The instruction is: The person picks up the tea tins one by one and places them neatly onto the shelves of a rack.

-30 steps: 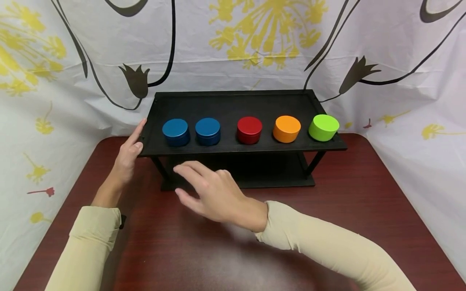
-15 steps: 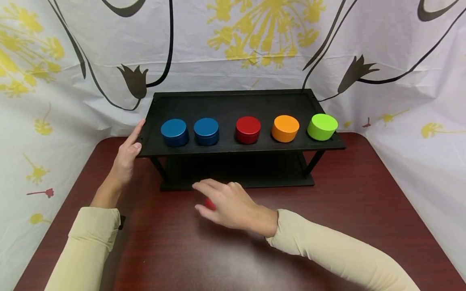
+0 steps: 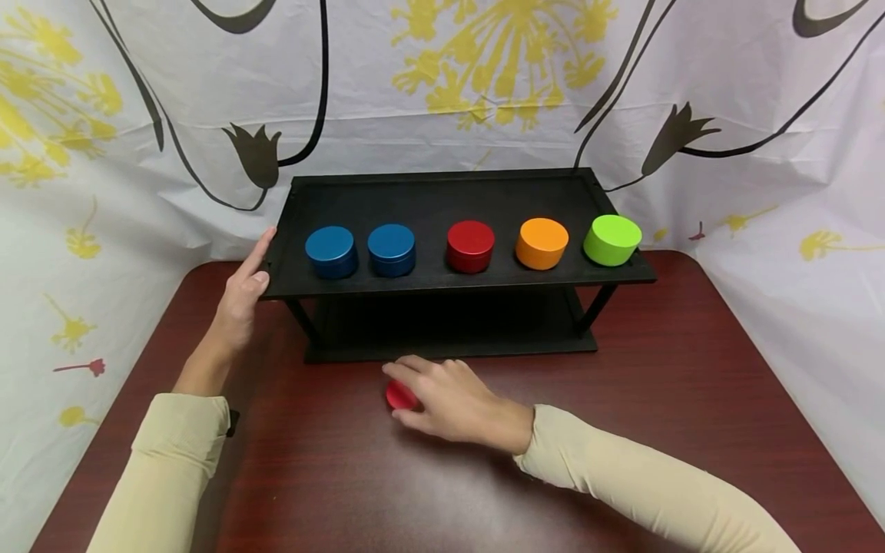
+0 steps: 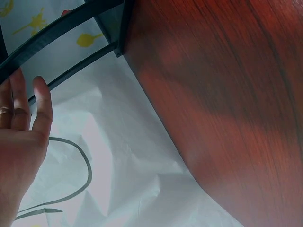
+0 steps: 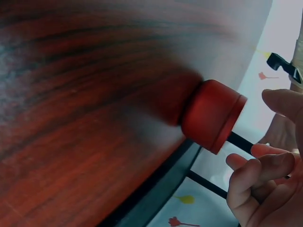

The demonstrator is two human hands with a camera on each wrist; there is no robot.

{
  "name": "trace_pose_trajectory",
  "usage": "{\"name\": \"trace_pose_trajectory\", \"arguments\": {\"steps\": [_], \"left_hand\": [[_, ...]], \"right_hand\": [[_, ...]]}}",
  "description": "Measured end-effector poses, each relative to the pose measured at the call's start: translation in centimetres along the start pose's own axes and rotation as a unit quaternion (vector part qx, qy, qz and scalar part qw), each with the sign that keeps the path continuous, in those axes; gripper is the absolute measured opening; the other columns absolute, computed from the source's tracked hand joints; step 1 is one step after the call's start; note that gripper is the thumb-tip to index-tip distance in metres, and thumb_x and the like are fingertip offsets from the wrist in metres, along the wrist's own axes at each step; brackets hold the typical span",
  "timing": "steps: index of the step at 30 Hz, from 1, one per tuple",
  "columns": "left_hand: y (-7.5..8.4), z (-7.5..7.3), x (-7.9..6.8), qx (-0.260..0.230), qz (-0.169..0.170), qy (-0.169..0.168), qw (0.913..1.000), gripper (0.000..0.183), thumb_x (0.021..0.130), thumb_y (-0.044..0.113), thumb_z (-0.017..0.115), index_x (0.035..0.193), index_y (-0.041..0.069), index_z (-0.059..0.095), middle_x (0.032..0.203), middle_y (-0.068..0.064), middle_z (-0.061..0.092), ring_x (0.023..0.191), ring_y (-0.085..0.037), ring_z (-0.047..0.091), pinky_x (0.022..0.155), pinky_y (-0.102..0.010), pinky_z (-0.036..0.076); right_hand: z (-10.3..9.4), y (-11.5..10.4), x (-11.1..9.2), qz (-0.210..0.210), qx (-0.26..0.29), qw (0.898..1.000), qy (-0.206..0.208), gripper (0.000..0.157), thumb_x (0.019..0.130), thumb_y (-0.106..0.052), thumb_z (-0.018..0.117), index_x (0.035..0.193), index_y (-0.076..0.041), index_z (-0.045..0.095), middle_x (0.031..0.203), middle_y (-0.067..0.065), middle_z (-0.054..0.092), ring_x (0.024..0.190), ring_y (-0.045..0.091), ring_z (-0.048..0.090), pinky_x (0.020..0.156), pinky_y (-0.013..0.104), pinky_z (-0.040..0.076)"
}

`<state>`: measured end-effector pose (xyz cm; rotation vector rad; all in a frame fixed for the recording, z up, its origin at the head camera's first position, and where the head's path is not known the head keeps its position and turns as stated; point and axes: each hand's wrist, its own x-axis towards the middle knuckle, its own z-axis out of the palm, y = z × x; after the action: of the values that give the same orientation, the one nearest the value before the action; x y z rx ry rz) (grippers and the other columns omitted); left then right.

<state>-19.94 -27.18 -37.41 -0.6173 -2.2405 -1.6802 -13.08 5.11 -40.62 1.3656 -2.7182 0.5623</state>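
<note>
A small red round tin (image 3: 401, 395) stands on the table in front of the black two-tier rack (image 3: 442, 192). My right hand (image 3: 445, 399) is over and beside this tin, thumb and fingers spread. In the right wrist view, a gap shows between the tin (image 5: 210, 116) and the loosely bent fingers (image 5: 260, 165). My left hand (image 3: 238, 307) rests against the rack's left end with fairly straight fingers. On the top tier stand two blue tins (image 3: 332, 252) (image 3: 392, 250), a red tin (image 3: 471, 246), an orange tin (image 3: 542, 244) and a lime green tin (image 3: 612, 240).
The dark red wooden table (image 3: 311, 461) carries the rack. Its lower tier (image 3: 442, 322) lies close to the tabletop. White cloth (image 3: 429, 138) with yellow and grey plant prints hangs behind and at both sides.
My right hand has moved down and to the right in the head view, toward me, and the red tin by it has come into sight. The left hand stays at the rack.
</note>
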Motion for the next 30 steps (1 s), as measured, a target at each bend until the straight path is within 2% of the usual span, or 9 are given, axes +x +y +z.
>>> {"name": "trace_pose_trajectory", "arguments": {"steps": [6,12,22,30], "left_hand": [[0.1,0.0,0.1,0.001,0.003,-0.002,1.0000,0.058,0.100,0.014,0.029,0.158,0.005,0.024,0.163,-0.015,0.021,0.148,-0.017,0.017,0.116,-0.024,0.012],[0.1,0.0,0.0,-0.005,-0.011,-0.002,0.9999,0.059,0.100,0.015,0.028,0.158,0.007,0.024,0.164,-0.012,0.020,0.148,-0.017,0.017,0.116,-0.027,0.011],[0.3,0.1,-0.1,-0.005,-0.020,-0.003,0.9998,0.059,0.100,0.014,0.028,0.158,0.007,0.023,0.164,-0.011,0.019,0.147,-0.016,0.016,0.116,-0.028,0.009],[0.3,0.1,0.0,-0.008,-0.022,-0.002,0.9997,0.059,0.099,0.013,0.028,0.158,0.007,0.023,0.164,-0.011,0.019,0.147,-0.016,0.016,0.117,-0.029,0.008]], "right_hand": [[0.5,0.4,-0.3,0.011,-0.013,1.000,-0.014,0.056,0.089,-0.036,0.072,0.138,-0.011,0.059,0.130,0.010,0.062,0.070,0.008,0.061,0.061,0.024,0.051],[0.9,0.7,-0.6,0.019,-0.023,0.999,-0.040,0.056,0.090,-0.036,0.071,0.139,-0.011,0.058,0.130,0.011,0.062,0.077,0.009,0.063,0.065,0.027,0.053],[1.6,0.9,-0.8,0.017,-0.030,0.999,-0.038,0.055,0.091,-0.034,0.071,0.140,-0.013,0.056,0.126,0.011,0.062,0.071,0.008,0.061,0.062,0.026,0.053],[1.6,0.8,-0.9,0.018,-0.031,0.999,-0.034,0.056,0.091,-0.034,0.072,0.140,-0.012,0.056,0.125,0.011,0.063,0.074,0.010,0.064,0.063,0.027,0.054]]}}
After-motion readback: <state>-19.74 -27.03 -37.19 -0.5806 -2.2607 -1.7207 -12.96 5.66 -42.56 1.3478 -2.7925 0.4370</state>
